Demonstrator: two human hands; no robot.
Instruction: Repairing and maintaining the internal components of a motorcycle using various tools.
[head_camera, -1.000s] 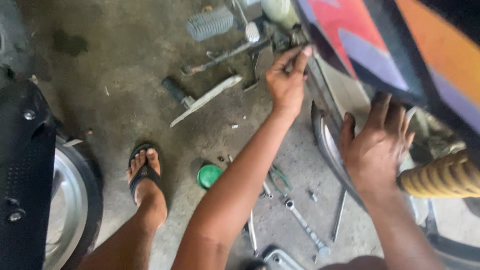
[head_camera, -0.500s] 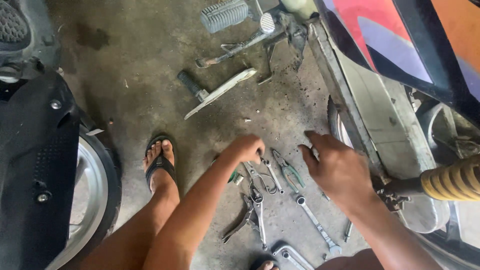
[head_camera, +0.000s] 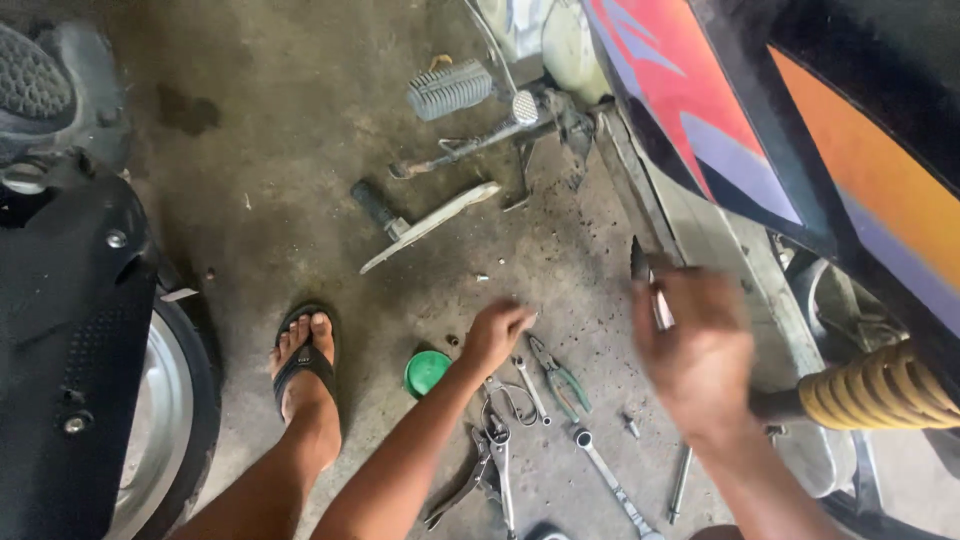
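left hand (head_camera: 492, 335) closed over floor tools | right hand (head_camera: 695, 350) gripping 1 small tool (head_camera: 660, 305) | 1 green cap (head_camera: 427, 372)

No packages, signs or screens — only a striped decal (head_camera: 700, 110) on the motorbike panel (head_camera: 880, 120), upper right: red, lilac, orange.

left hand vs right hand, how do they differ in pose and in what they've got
The left hand is low over the floor tools, fingers curled down beside the green-handled pliers; whether it grips anything cannot be told. The right hand is raised, motion-blurred, pinching a thin metal tool that points up. Both are bare and work beside the motorcycle.
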